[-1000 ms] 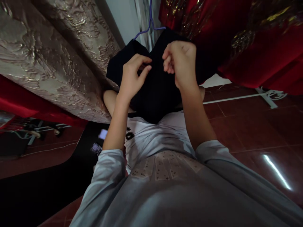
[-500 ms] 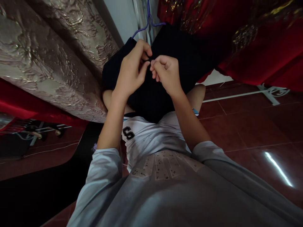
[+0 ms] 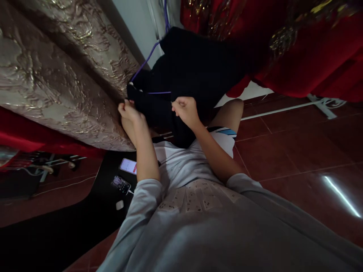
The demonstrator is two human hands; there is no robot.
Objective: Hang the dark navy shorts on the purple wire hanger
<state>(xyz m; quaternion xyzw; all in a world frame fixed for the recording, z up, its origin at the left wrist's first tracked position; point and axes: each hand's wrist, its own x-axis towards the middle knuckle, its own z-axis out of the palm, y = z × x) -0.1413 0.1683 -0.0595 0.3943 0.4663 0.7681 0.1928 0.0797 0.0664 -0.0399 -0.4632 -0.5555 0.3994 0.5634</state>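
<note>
A black garment (image 3: 195,68) hangs on a purple hanger (image 3: 147,56) in front of me. My left hand (image 3: 129,112) is closed on the garment's lower left edge. My right hand (image 3: 184,109) is closed on the dark cloth near the middle, level with the left hand. Part of the hanger's purple bar shows across the cloth between and above my hands. The garment drapes down over my lap, where I wear white shorts (image 3: 184,162).
A gold embossed curtain (image 3: 56,71) hangs at the left, red embroidered cloth (image 3: 306,49) at the upper right. Two phones (image 3: 124,175) lie on a black mat (image 3: 56,223) by my left side. Red floor tiles (image 3: 297,151) and a white rack foot (image 3: 323,104) lie to the right.
My hands were together high on the garment near the hanger's neck. They have dropped lower and spread apart, each gripping the cloth. The hanger has tilted left.
</note>
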